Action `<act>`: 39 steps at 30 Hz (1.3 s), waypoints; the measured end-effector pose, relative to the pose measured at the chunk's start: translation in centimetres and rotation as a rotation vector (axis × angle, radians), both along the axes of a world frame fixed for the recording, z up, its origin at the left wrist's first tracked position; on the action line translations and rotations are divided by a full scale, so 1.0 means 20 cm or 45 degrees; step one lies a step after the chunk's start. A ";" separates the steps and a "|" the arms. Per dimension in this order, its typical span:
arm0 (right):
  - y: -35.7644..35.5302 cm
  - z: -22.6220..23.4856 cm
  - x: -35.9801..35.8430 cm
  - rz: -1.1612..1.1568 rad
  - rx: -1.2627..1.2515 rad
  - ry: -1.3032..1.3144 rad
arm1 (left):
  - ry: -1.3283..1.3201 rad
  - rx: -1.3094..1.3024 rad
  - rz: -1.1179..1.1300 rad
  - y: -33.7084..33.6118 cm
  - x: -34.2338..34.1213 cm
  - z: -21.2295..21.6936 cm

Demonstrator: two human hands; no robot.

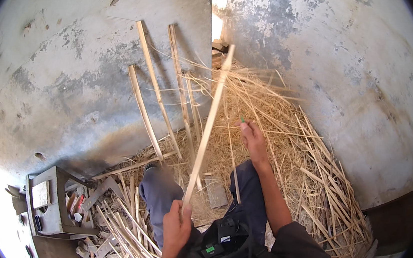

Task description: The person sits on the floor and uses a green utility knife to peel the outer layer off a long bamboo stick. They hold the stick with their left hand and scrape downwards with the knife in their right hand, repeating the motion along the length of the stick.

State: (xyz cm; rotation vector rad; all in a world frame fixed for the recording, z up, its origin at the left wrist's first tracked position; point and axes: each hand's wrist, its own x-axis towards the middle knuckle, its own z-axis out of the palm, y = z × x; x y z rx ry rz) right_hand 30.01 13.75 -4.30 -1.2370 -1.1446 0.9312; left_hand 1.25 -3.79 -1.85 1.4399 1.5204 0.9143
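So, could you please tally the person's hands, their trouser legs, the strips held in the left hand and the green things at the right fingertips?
Left hand: 1
Right hand: 1
Trouser legs: 2
Pale strip: 1
Small green thing: 1
Total: 6

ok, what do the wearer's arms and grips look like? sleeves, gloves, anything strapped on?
Left grip and right grip: human, ungloved; no rings or wristwear visible. Right forearm bare, no markings or cables made out. Right sleeve: dark, plain, loose, ending near the elbow. Left sleeve's hem can't be made out.
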 end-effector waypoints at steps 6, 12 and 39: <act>-0.30 0.01 -0.26 0.568 -0.128 0.274 | -0.051 0.078 0.004 0.08 -0.01 -0.06; -0.35 -0.04 -0.44 0.529 0.096 0.220 | -0.094 0.151 -0.074 0.11 -0.01 -0.04; -0.28 0.22 -0.28 0.108 0.252 0.325 | -0.591 -0.193 -0.343 0.08 -0.10 -0.05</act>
